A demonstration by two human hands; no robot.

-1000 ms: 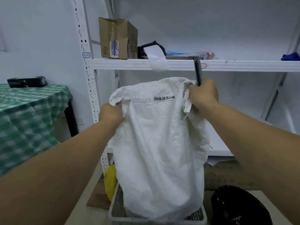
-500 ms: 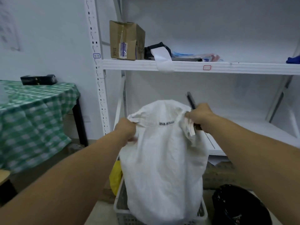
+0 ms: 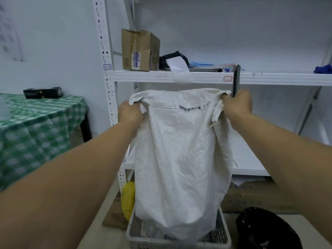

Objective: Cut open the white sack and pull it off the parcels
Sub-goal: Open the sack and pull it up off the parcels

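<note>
While the left hand (image 3: 130,113) and right hand (image 3: 236,103), fingers clenched on its upper corners, hold the white sack (image 3: 181,155) above the basket (image 3: 226,236), removal appears nearly complete; only its bottom end remains inside.

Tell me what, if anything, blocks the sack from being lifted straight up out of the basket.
Nothing visible stands directly over the white sack. The left hand and right hand grip its top corners, and its bottom hangs in the basket. The upper shelf's front edge shows just above the sack's top; how far behind cannot be told.
</note>
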